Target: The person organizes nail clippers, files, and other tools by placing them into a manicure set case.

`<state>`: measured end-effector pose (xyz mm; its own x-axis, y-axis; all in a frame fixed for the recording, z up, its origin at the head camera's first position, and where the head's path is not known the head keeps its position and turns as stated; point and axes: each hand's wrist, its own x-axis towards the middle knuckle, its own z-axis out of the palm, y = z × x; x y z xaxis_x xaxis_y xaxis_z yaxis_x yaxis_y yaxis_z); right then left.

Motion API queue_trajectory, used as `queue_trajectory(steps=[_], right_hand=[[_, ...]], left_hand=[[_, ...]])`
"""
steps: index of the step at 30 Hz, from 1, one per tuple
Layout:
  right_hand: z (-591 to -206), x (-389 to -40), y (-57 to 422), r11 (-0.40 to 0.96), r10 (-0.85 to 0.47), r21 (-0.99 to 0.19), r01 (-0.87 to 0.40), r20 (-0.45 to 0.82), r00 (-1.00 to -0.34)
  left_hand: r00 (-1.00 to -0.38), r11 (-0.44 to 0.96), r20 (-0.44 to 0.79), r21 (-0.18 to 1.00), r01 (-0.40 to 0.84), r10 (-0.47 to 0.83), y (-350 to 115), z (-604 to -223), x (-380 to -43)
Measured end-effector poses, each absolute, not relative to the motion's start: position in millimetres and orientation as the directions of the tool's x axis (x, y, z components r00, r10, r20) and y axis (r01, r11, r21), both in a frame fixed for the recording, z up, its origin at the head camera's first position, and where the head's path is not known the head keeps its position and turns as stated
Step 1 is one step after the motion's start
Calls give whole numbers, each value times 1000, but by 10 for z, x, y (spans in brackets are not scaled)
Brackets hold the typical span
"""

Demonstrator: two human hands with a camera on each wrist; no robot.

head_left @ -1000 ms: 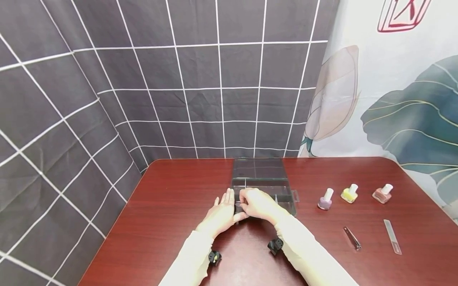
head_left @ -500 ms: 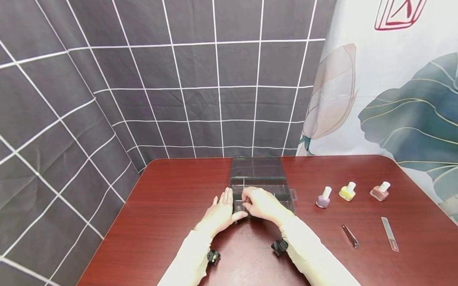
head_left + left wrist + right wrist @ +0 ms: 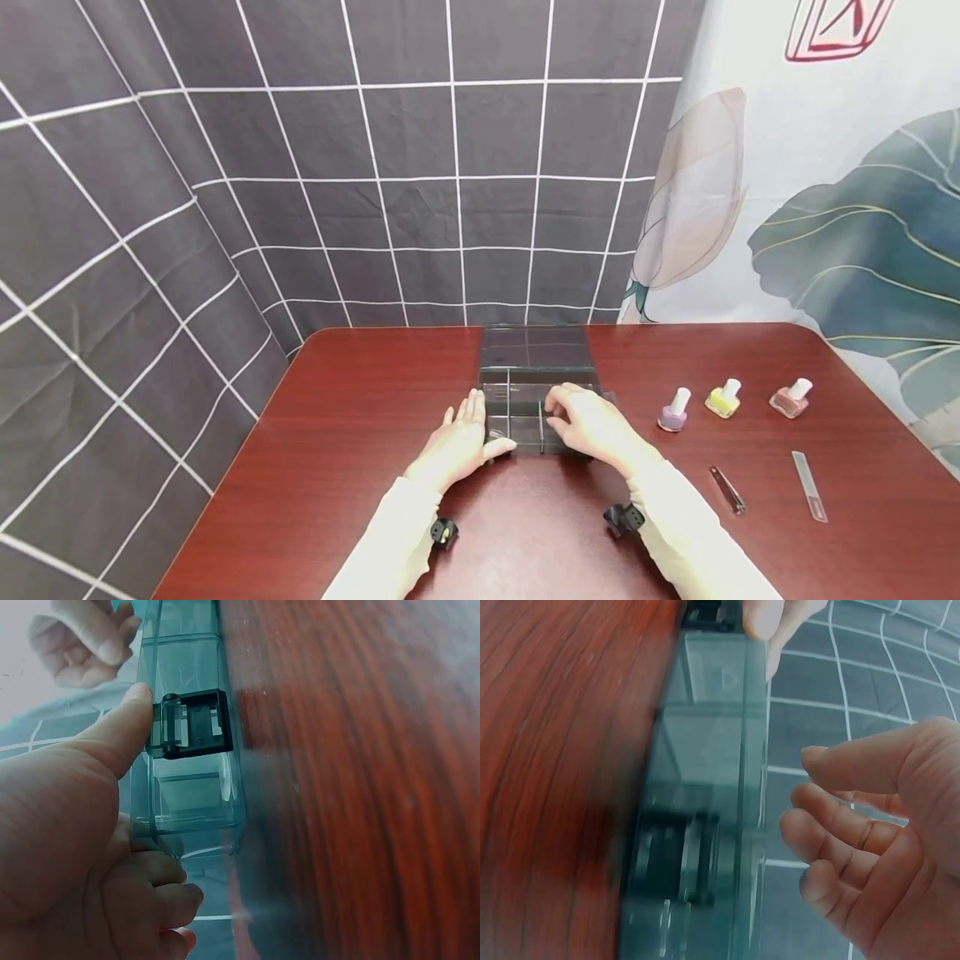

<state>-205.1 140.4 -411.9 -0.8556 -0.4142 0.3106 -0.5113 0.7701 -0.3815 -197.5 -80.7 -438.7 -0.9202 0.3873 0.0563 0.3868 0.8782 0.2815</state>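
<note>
A clear grey plastic compartment box (image 3: 528, 448) lies on the table with its lid (image 3: 536, 347) laid back. My left hand (image 3: 453, 446) is at the box's left side, fingers stretched along it and thumb on the front rim beside a black latch (image 3: 196, 724). Over the right part of the box hovers my right hand (image 3: 596, 425), fingers loosely bent. The right wrist view shows nothing between its thumb and fingertips. Thin dividers split the box, one of them a short upright divider (image 3: 541, 427) left of the right fingertips. A small clear shape (image 3: 497, 434) shows in the front left compartment.
Three nail polish bottles stand to the right: purple (image 3: 672, 411), yellow (image 3: 723, 399) and pink (image 3: 791, 398). Nearer lie a nail clipper (image 3: 727, 489) and a nail file (image 3: 809, 487). Behind the red-brown table (image 3: 360, 417) hangs a grey checked cloth (image 3: 405, 208).
My right hand has moved right, from the front left compartment to the box's right part, uncovering the left compartments. The left hand stays at the box's left side.
</note>
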Motion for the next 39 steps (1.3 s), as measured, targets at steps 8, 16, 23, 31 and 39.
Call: queue_trajectory(steps=[8,16,23,31,39], right_hand=[[-4138,-2016,1676,765,-360,-438,-471,315,-878],[-4124,-1943,1839,751,-329,-458,-476,365,-871],[-4132,-1893,1969,739,-301,-481,-472,391,-870],[-4177,-1815,2142,720,-234,-552,-422,379,-895],[-4138,-1680,2296,728,-169,-585,-359,354,-920]], left_hand=[[-923,877,35,302,375,383,-805,-4393,-1985],[-921,871,30,316,377,388,-814,-4401,-1965],[-925,873,13,325,364,381,-815,-4404,-1972],[-919,862,30,336,379,392,-814,-4392,-1964],[-919,864,34,331,380,392,-812,-4394,-1973]])
